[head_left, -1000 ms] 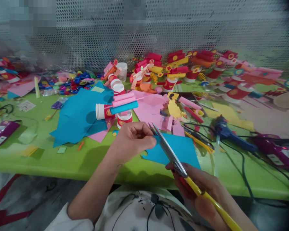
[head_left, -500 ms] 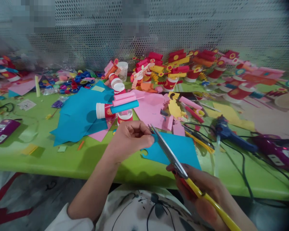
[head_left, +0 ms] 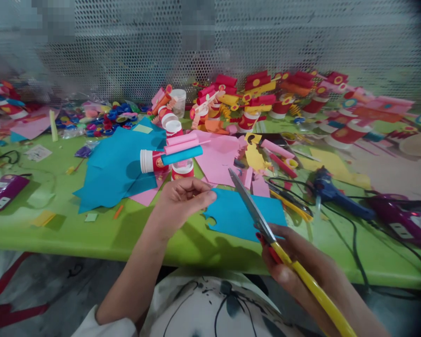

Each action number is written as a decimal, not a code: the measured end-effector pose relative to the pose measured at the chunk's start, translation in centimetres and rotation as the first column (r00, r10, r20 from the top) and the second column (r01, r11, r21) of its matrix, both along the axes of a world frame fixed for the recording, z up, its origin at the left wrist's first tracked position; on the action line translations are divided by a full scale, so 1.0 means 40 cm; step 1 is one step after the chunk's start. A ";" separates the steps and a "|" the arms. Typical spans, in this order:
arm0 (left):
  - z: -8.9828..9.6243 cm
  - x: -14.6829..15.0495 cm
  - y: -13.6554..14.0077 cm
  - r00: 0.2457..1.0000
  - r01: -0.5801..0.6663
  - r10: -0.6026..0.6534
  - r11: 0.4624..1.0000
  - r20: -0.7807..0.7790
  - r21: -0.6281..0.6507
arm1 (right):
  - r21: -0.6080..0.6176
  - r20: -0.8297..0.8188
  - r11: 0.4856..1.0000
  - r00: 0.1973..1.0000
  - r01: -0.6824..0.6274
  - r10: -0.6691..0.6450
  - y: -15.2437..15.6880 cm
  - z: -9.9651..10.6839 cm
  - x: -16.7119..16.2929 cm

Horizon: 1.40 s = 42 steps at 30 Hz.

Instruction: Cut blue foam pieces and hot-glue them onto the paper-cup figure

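My right hand (head_left: 298, 267) grips a pair of scissors (head_left: 254, 210) with yellow and red handles. Their metal blades lie nearly together, pointing up and left over a blue paper sheet (head_left: 245, 217). That sheet lies on the green table and has a round notch cut in its left edge. My left hand (head_left: 185, 201) is closed in a pinch at the sheet's upper left corner; what sits between its fingertips is hidden. Just beyond it, a red-and-white paper cup (head_left: 150, 161) lies on its side with pink and blue paper rolls (head_left: 182, 155) against it.
Blue sheets (head_left: 108, 164) and pink paper (head_left: 217, 157) cover the table's middle. On the right lie a blue glue gun (head_left: 340, 194), its black cord and a purple power box (head_left: 402, 217). Decorated cups (head_left: 247, 121) line the back before a perforated metal panel (head_left: 133, 51).
The scissors' tips have drawn away from my left fingertips, and the blades have closed together. Both hands have moved apart slightly, my left one leftward and my right one rightward.
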<state>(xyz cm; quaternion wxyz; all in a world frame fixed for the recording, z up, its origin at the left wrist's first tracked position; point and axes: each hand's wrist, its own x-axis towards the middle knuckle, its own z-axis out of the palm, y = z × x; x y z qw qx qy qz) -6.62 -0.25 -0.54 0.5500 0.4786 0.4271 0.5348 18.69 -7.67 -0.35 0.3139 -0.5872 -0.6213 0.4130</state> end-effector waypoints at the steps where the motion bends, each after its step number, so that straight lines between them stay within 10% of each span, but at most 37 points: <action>1: -0.008 -0.009 -0.002 0.999 -0.032 0.032 0.999 0.004 0.016 | -0.017 -0.009 0.999 0.999 0.038 -0.038 0.003 -0.001 0.002; 10: -0.069 -0.084 -0.044 0.948 -0.279 0.279 0.960 0.154 -0.026 | 0.191 0.405 0.975 0.914 -0.110 0.023 0.029 -0.046 0.057; 18: -0.097 -0.112 -0.074 0.881 -0.407 0.424 0.905 0.208 -0.121 | 0.454 0.736 0.818 0.666 -0.353 -0.121 0.108 -0.059 -0.069; 24: -0.113 -0.129 -0.124 0.839 -0.542 0.543 0.840 -0.043 0.020 | 0.443 0.793 0.789 0.597 -0.427 -0.122 0.150 -0.069 -0.127; 32: -0.114 -0.157 -0.128 0.853 -0.463 0.452 0.886 -0.261 0.018 | 0.324 0.877 0.820 0.475 -0.472 -0.072 0.163 -0.059 -0.132; 42: -0.126 -0.135 -0.143 0.788 -0.609 0.608 0.793 -0.100 0.019 | 0.511 0.586 0.748 0.809 -0.423 0.057 0.170 -0.037 -0.205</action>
